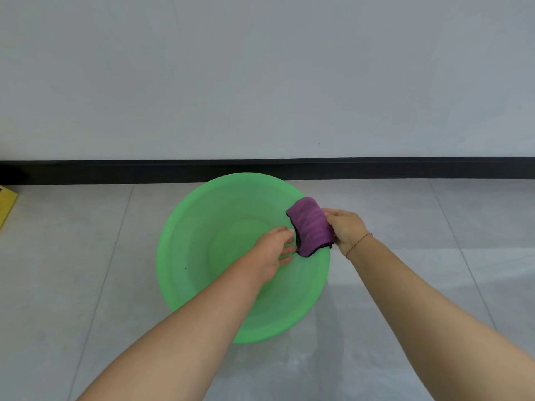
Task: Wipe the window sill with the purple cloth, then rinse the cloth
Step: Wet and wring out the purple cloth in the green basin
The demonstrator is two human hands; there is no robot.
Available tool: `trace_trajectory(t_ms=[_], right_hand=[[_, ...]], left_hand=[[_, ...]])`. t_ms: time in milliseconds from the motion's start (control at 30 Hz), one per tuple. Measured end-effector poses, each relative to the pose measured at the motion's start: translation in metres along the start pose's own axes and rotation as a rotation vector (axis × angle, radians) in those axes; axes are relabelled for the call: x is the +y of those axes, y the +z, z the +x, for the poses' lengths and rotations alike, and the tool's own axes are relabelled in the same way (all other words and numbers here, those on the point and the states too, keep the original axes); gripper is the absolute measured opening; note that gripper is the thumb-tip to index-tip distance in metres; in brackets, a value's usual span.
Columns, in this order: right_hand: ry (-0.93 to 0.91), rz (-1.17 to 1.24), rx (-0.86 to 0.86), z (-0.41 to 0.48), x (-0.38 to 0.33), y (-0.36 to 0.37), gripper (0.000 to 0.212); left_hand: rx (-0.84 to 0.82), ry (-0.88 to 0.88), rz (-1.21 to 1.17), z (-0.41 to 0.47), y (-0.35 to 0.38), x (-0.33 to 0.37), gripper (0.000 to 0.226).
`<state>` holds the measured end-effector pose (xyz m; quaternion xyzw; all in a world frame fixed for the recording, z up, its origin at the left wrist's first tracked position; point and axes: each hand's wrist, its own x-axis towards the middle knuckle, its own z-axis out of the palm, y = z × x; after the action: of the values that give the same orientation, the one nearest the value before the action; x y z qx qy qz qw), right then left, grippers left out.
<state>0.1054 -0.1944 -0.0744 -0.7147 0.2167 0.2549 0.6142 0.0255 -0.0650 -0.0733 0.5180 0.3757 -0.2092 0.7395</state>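
Both bare forearms reach forward and down over a green plastic basin (185, 244) on the grey floor tiles (86, 270). The left hand (272, 250) is inside the basin with its fingers nearly straight, the tips at the black-trimmed edge of the purple cloth (311, 227); whether they pinch it I cannot tell. The right hand (346, 230), with a thin red string bracelet (359, 244) at the wrist, has its fingers curled round the cloth's right side. The folded cloth is held above the basin's right rim. A yellow object (7, 204) lies at the left edge. Beyond are a black baseboard (405, 169) and a pale wall (260, 68).
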Motion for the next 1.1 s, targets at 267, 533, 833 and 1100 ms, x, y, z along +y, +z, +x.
trace_trajectory(t_ms=[267,533,833,1100], right_hand=[[-0.484,-0.213,-0.122,-0.047,-0.025,0.035,0.02],[-0.488,-0.496,-0.027,-0.047,-0.001,0.077,0.02],[-0.608,-1.513,-0.297,-0.032,0.07,0.105,0.061],[-0.375,-0.814,-0.114,-0.019,0.056,0.109,0.029]], left_hand=[[-0.065,-0.05,-0.268,-0.003,0.007,0.019,0.025],[0.475,0.119,0.015,0.001,-0.061,0.021,0.035],[0.419,0.261,1.448,0.011,-0.107,-0.026,0.065],[0.521,0.242,0.829,0.024,-0.1,-0.021,0.051]])
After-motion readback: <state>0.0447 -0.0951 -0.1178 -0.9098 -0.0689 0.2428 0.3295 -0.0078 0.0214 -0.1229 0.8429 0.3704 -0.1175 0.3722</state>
